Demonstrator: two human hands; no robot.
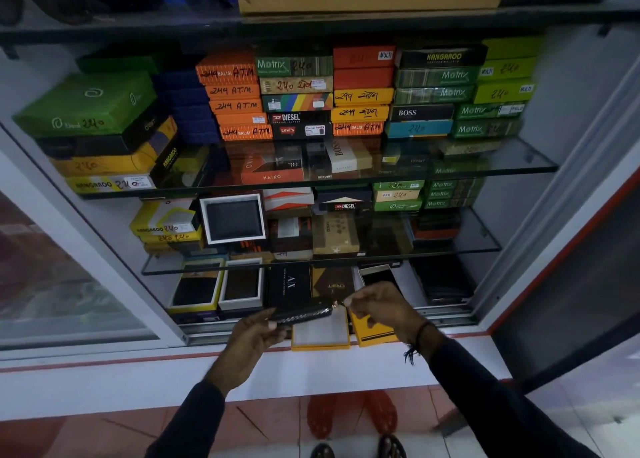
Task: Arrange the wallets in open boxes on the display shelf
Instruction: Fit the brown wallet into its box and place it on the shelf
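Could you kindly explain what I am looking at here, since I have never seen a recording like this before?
There is no machine here: a person wears a wide-angle camera on the head, so the single picture looks forward and down at their own two hands. The left hand holds a black zip wallet, and the right hand pinches its zip pull. Just below sits an open yellow box, with what looks like its lid leaning beside it. Behind is a display cabinet with glass shelves stacked with closed wallet boxes; a few open boxes already show wallets. The person's feet appear at the bottom.

Both hands (pixel 258 333) (pixel 379 307) raised, grips closed
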